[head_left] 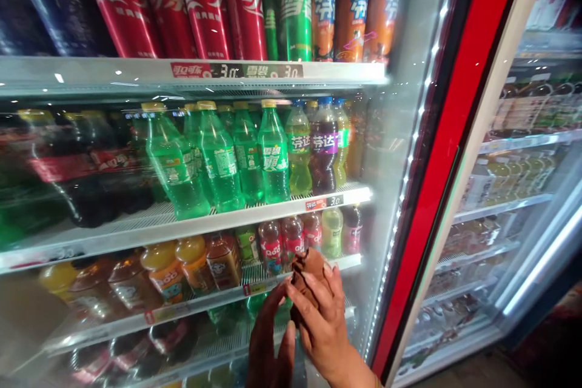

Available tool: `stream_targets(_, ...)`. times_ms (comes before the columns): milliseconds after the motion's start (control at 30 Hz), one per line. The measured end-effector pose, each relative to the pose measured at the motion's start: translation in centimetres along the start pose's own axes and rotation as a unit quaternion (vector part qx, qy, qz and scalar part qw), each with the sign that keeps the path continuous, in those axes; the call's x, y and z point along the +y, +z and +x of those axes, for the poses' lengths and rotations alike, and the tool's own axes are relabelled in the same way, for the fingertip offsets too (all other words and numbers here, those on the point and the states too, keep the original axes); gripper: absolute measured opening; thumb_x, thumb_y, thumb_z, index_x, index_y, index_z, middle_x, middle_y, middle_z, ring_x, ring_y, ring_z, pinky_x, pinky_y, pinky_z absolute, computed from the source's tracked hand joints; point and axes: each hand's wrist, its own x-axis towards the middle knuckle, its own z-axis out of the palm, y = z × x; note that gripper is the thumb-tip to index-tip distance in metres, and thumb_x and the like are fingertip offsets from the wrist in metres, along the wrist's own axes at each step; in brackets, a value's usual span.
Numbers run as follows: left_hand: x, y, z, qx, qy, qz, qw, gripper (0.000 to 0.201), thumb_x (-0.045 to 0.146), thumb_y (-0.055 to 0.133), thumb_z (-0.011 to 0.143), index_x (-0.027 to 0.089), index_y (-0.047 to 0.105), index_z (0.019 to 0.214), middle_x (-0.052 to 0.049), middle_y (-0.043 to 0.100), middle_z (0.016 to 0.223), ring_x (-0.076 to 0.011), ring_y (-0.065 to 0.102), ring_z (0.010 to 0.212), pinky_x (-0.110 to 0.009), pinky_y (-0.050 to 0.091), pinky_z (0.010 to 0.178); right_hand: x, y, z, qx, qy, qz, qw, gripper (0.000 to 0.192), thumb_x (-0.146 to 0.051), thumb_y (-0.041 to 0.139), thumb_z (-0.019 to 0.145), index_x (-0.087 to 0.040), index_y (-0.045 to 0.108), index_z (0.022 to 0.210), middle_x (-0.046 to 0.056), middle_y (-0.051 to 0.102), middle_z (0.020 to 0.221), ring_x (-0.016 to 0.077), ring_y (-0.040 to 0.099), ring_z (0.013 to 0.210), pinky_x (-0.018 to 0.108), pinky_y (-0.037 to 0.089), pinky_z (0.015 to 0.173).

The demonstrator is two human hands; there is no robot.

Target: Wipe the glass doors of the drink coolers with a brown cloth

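My right hand (321, 309) reaches up from the lower right with its fingers wrapped around a crumpled brown cloth (313, 264). The cloth is bunched up in front of the glass of a lit drinks cooler. Close beside it on the left is my left hand (268, 345), dark in shadow, its thumb and fingers apart. Its fingertips come near the cloth and the right fingertips; whether they touch is unclear. Behind the hands stand small red-labelled bottles (271, 245) on a lower shelf.
Green soda bottles (273, 157) fill the middle shelf, with cola bottles to their left. Red cans (245, 6) and orange cans (352, 18) line the top shelf (341, 71). A red door frame (454, 133) runs down the right, with another stocked cooler (513, 139) beyond it.
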Motion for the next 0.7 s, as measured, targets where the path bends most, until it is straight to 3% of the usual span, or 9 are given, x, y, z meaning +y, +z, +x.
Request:
stream_targets(133,0.1,-0.5,-0.1,0.027,0.042,0.022,0.999,0.044,0.012,0.050,0.100,0.025,0.058,0.141,-0.011,0.064,0.145,-0.0228,0.063,0.135,-0.037,0.059,0.108,0.5,0.1,-3.2,-0.023,0.010,-0.041,0.999,0.060,-0.017,0.061,0.088,-0.031,0.060,0.146,0.001,0.029,0.171,0.0378,0.016,0.164,0.066,0.012,0.135)
stream_targets(267,1.2,-1.1,0.1,0.045,0.075,0.075,0.993,0.051,0.005,0.051,0.096,0.026,0.059,0.141,-0.011,0.060,0.150,-0.0251,0.054,0.145,-0.042,0.054,0.116,4.3,-1.3,-2.3,-0.014,0.036,-0.032,0.999,0.073,-0.011,0.068,0.088,-0.041,0.050,0.152,0.001,0.021,0.173,0.0375,0.019,0.163,0.074,0.011,0.132)
stream_targets(367,0.8,-2.2,0.6,0.061,0.072,0.131,0.987,0.067,0.003,0.054,0.095,0.028,0.046,0.157,-0.010,0.045,0.165,-0.0285,0.037,0.157,-0.050,0.038,0.128,4.9,-1.4,0.1,0.025,0.058,0.001,0.998,0.074,-0.008,0.068,0.088,-0.044,0.050,0.151,0.003,0.027,0.170,0.0403,0.026,0.160,0.081,0.021,0.127)
stream_targets(433,0.1,-2.9,0.9,0.048,0.080,0.172,0.981,0.076,0.005,0.057,0.096,0.028,0.034,0.164,-0.010,0.033,0.172,-0.0292,0.027,0.160,-0.051,0.027,0.132,3.4,-0.6,0.8,0.051,0.080,0.009,0.995,0.069,-0.009,0.068,0.087,-0.040,0.056,0.147,0.007,0.031,0.167,0.0419,0.031,0.157,0.080,0.029,0.124)
stream_targets(500,-0.7,-3.3,1.0,0.028,0.105,0.204,0.973,0.079,0.009,0.058,0.096,0.026,0.027,0.167,-0.010,0.027,0.173,-0.0288,0.023,0.161,-0.051,0.024,0.133,1.3,0.5,0.1,0.038,0.067,0.015,0.997,0.060,-0.011,0.067,0.087,-0.037,0.063,0.141,0.009,0.040,0.159,0.0410,0.033,0.156,0.075,0.035,0.124)
stream_targets(600,-1.4,-3.2,0.8,0.018,0.128,0.224,0.966,0.079,0.007,0.055,0.096,0.024,0.025,0.167,-0.012,0.031,0.171,-0.0294,0.026,0.160,-0.053,0.024,0.132,0.2,1.4,-2.8,-0.005,-0.019,0.043,0.999,0.049,-0.009,0.064,0.086,-0.034,0.072,0.127,0.007,0.055,0.135,0.0335,0.036,0.156,0.060,0.034,0.132)
stream_targets(633,-1.5,-3.0,0.6,0.018,0.132,0.227,0.965,0.079,0.005,0.054,0.096,0.024,0.026,0.167,-0.013,0.034,0.170,-0.0301,0.028,0.159,-0.054,0.025,0.132,0.8,1.2,-3.7,-0.008,-0.041,0.050,0.998,0.046,-0.007,0.064,0.086,-0.033,0.074,0.123,0.007,0.057,0.128,0.0312,0.037,0.156,0.056,0.031,0.134)
stream_targets(700,-1.4,-2.7,0.4,0.013,0.146,0.230,0.962,0.080,0.001,0.052,0.093,0.023,0.028,0.166,-0.014,0.039,0.167,-0.0315,0.033,0.157,-0.056,0.029,0.131,3.1,0.3,-4.9,0.001,-0.035,0.053,0.998,0.040,-0.005,0.066,0.085,-0.030,0.075,0.115,0.007,0.056,0.128,0.0321,0.037,0.156,0.060,0.025,0.136)
